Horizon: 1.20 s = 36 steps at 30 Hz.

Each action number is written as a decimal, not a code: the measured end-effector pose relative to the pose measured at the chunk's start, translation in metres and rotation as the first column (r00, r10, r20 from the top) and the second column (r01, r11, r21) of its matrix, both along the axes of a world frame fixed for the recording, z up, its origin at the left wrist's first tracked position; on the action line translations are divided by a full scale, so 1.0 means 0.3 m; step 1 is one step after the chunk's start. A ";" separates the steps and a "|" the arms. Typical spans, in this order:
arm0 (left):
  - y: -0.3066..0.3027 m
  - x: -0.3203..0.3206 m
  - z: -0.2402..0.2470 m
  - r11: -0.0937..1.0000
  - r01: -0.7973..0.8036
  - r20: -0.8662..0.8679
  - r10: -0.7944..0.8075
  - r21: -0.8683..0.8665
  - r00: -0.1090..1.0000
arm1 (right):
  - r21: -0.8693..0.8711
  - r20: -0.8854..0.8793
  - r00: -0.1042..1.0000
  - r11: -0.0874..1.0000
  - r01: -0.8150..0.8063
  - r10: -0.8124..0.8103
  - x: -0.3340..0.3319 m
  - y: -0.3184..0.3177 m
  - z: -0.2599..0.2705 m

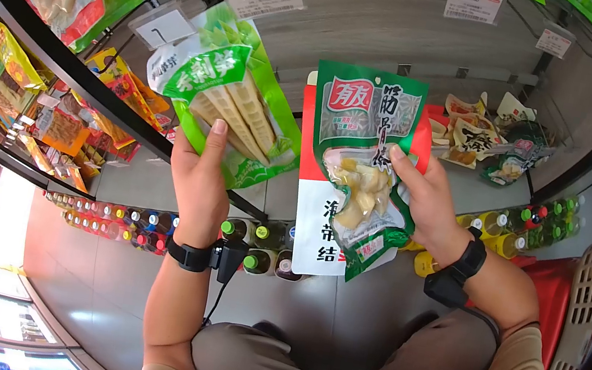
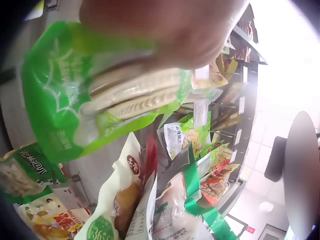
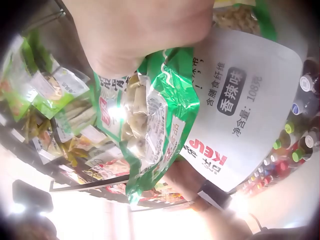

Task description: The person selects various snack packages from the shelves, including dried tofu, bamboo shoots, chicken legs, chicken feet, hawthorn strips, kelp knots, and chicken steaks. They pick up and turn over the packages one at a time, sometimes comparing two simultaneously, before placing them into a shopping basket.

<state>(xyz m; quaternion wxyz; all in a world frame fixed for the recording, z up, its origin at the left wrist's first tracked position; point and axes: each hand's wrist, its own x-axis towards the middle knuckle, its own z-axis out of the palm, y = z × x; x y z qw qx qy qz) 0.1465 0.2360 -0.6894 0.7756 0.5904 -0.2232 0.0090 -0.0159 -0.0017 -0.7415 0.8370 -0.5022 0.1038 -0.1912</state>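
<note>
My left hand (image 1: 202, 188) grips a green bag of bamboo shoots (image 1: 233, 114) by its lower edge, thumb on the front. Pale shoots show through its clear window, and the bag (image 2: 60, 100) spans the upper left wrist view. My right hand (image 1: 434, 209) pinches a green snack bag (image 1: 363, 185) with pale pieces in a clear window, thumb across its front. Behind it, in the same grip, is a red-and-white kelp bag (image 1: 314, 224). A cream bag (image 2: 122, 200) stands beside these in the left wrist view. The right hand's other fingers are hidden behind the bags.
Grey shelves hold price tags (image 1: 473, 2) and snack bags, with a group of small packs (image 1: 471, 133) at right. Rows of bottles (image 1: 123, 222) stand on the floor below. A red basket (image 1: 542, 292) and a beige slotted basket (image 1: 586, 315) are at right.
</note>
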 end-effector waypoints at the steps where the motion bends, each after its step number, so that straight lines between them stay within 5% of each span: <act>1: -0.004 0.004 0.006 1.000 0.003 -0.003 -0.003 0.001 1.000 | -0.002 -0.004 1.000 1.000 0.002 -0.002 -0.003 -0.001 -0.001; 13: -0.029 0.126 0.023 0.993 -0.029 -0.023 0.032 0.111 0.999 | 0.002 -0.053 0.998 1.000 -0.031 0.031 0.005 0.005 -0.011; 16: -0.044 0.138 0.025 0.957 -0.098 0.010 0.099 0.272 0.995 | -0.001 -0.056 0.998 0.999 -0.040 0.040 0.011 0.011 -0.009; 18: -0.042 0.111 -0.019 0.900 -0.361 0.433 0.231 0.246 0.871 | -0.009 -0.063 0.998 1.000 -0.029 0.028 0.012 0.012 -0.005; 20: -0.026 0.047 -0.026 0.820 -0.522 0.631 0.279 0.236 0.724 | -0.035 -0.006 1.000 0.999 0.012 -0.013 0.018 0.013 -0.010; 22: -0.020 -0.008 -0.027 0.837 -0.508 0.710 0.230 0.205 0.666 | -0.023 -0.006 1.000 0.999 0.022 -0.022 0.025 0.018 -0.016; 24: 0.026 -0.063 -0.030 0.857 -0.304 0.592 -0.001 0.416 0.806 | -0.029 0.014 0.998 0.997 0.068 -0.068 0.044 0.022 -0.036; 26: 0.012 -0.106 -0.013 0.869 -0.365 0.659 0.062 0.334 0.750 | -0.061 0.016 0.997 0.995 0.077 -0.077 0.059 0.036 -0.042; 27: 0.030 -0.122 -0.003 0.846 -0.281 0.622 -0.075 0.453 0.779 | -0.060 0.009 0.997 0.995 0.083 -0.082 0.067 0.045 -0.043; 28: 0.043 -0.129 0.001 0.801 -0.193 0.569 -0.211 0.567 0.795 | -0.056 0.002 0.996 0.994 0.090 -0.090 0.075 0.058 -0.042; 30: 0.020 -0.159 -0.026 0.801 0.139 0.181 -0.295 0.582 0.938 | -0.039 0.037 0.996 0.996 0.083 -0.081 0.085 0.085 -0.036; 32: -0.001 -0.183 -0.021 0.687 0.048 0.282 -0.360 0.725 0.890 | -0.103 0.001 0.998 0.993 0.060 -0.061 0.087 0.099 -0.036; 36: -0.008 -0.161 -0.130 0.744 0.152 0.180 -0.346 0.651 0.921 | -0.090 -0.025 1.000 0.996 -0.005 0.003 0.082 0.101 -0.048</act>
